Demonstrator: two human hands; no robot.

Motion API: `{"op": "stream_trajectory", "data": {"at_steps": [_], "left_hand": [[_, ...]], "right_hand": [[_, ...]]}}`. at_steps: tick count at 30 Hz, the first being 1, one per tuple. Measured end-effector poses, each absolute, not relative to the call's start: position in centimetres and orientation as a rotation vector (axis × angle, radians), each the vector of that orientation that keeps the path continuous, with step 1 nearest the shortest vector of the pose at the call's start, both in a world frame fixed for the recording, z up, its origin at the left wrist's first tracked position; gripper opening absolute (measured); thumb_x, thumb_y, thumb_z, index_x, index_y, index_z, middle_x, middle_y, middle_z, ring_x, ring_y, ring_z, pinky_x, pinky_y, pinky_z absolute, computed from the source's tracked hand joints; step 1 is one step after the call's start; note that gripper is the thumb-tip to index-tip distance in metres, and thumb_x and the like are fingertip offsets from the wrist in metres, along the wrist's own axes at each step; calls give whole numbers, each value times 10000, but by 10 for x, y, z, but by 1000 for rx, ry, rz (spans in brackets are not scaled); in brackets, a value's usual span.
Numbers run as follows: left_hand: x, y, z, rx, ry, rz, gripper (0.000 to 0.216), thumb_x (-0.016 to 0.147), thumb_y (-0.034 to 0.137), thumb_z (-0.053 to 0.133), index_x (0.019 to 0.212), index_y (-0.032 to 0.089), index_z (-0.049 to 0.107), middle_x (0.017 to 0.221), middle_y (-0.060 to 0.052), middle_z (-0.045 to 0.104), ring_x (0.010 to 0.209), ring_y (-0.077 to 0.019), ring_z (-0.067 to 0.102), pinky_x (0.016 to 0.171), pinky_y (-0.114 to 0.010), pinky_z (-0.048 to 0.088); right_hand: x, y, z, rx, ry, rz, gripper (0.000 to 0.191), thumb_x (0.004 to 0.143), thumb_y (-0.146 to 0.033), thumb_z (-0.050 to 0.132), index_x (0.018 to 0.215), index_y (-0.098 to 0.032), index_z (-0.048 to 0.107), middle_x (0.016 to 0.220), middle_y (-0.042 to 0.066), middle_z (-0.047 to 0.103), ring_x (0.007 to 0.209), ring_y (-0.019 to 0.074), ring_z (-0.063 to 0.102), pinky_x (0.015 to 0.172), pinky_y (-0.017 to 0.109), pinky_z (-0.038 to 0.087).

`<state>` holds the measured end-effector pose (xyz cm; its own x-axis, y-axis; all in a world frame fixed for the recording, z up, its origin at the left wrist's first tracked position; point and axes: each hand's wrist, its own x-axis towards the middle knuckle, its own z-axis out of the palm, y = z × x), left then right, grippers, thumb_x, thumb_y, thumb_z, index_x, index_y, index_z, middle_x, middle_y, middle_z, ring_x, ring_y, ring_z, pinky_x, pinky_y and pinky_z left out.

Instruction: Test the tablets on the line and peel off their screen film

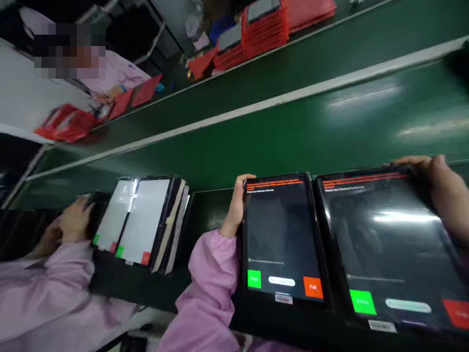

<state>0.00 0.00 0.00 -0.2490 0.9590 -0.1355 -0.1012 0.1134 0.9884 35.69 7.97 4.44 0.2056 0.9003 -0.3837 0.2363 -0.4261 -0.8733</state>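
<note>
Two tablets lie side by side in front of me, their dark screens lit with red text on top and green and red buttons below. My left hand (237, 204) is closed around the upper left edge of the left tablet (282, 230), thumb along its side. At the far right, my right hand (449, 190) grips the upper right corner of the right tablet (392, 249); some of its fingers are hidden behind the frame. The inner edges of both tablets almost touch at the top. Glare crosses the right screen.
To the left, a co-worker's hands (75, 217) are beside several white-screened tablets (144, 215) standing in a row. A green bench (256, 132) with a pale rail (227, 116) runs behind. Red trays (266, 29) are stacked beyond it, and another person (117, 73) sits across.
</note>
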Motion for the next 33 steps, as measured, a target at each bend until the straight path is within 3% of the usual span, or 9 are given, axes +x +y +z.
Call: {"op": "stream_trajectory", "data": {"at_steps": [5, 9, 11, 13, 17, 22, 29, 33], "left_hand": [[-1, -4, -8, 950, 1379, 1388, 642, 899, 862, 560, 1046, 242, 644, 978, -11, 629, 835, -165, 598, 789, -296, 515], [-2, -4, -7, 974, 1361, 1395, 606, 903, 837, 592, 986, 240, 656, 986, -11, 639, 860, -164, 598, 812, -289, 512], [-2, -2, -5, 987, 1358, 1381, 598, 917, 824, 583, 979, 236, 664, 984, -16, 658, 864, -170, 612, 821, -297, 519], [-1, 0, -2, 1005, 1364, 1361, 616, 923, 831, 554, 979, 229, 674, 986, -30, 681, 882, -186, 631, 843, -317, 529], [1, 2, 4, 1047, 1401, 1301, 586, 921, 796, 581, 949, 220, 685, 966, -37, 701, 886, -199, 643, 838, -319, 533], [0, 3, 6, 1060, 1427, 1268, 495, 955, 699, 614, 904, 211, 677, 839, 1, 631, 736, -156, 574, 691, -265, 486], [2, 2, 6, 1072, 1409, 1261, 514, 957, 699, 581, 855, 203, 666, 810, -9, 616, 746, -167, 581, 711, -275, 496], [4, 5, 6, 1079, 1435, 1282, 500, 956, 683, 599, 825, 206, 671, 829, -21, 648, 786, -181, 610, 748, -288, 515]], "right_hand": [[363, 91, 31, -1697, -1109, 1171, 949, 353, -1111, 602, 784, -266, 638, 1006, 136, 762, 1002, 373, 700, 933, 531, 558], [366, 91, 32, -1652, -1154, 1156, 893, 427, -1082, 619, 767, -258, 657, 1063, 131, 776, 1100, 378, 695, 1071, 528, 519], [366, 89, 37, -1622, -1195, 1177, 872, 476, -1064, 631, 801, -257, 688, 1085, 120, 780, 1070, 355, 704, 1015, 496, 555], [365, 87, 43, -1601, -1234, 1263, 842, 538, -1026, 656, 875, -258, 731, 1049, 116, 787, 954, 329, 722, 853, 459, 601], [365, 83, 53, -1637, -1160, 1467, 696, 647, -927, 705, 872, -269, 731, 834, 107, 770, 676, 289, 690, 570, 392, 541], [364, 78, 55, -1669, -1113, 1538, 578, 798, -860, 637, 854, -291, 723, 824, 124, 764, 607, 282, 672, 529, 404, 516], [374, 79, 38, -1696, -1082, 1602, 625, 798, -911, 527, 827, -310, 698, 738, 127, 746, 537, 327, 666, 438, 437, 512], [368, 75, 47, -1744, -1089, 1551, 633, 767, -901, 580, 875, -292, 716, 780, 118, 759, 572, 329, 669, 463, 439, 530]]}}
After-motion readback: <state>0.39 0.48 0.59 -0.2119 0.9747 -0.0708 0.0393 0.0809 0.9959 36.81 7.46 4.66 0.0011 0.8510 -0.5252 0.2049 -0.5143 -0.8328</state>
